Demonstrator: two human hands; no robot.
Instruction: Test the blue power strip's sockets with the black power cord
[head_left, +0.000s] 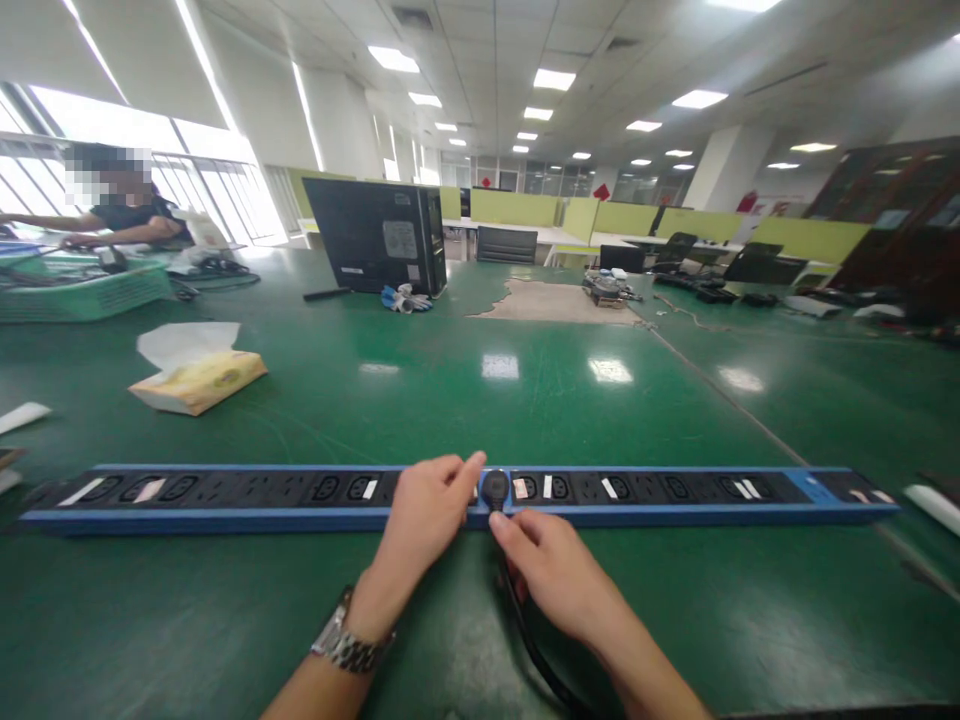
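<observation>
A long blue power strip with rows of black sockets lies crosswise on the green tabletop. Over its middle, my left hand is closed and presses on the strip, with a metal watch on the wrist. A black plug sits on the strip just right of that hand, face down against the sockets. My right hand is closed round the black cord below the plug, its thumb tip at the plug's lower end. The cord runs down toward the bottom edge. Several small white labels stick to the strip.
Beyond the strip, a tissue pack lies at left. Farther back stand a green basket, a black computer case and gloves. A person sits at far left. Keyboards and cables lie at back right.
</observation>
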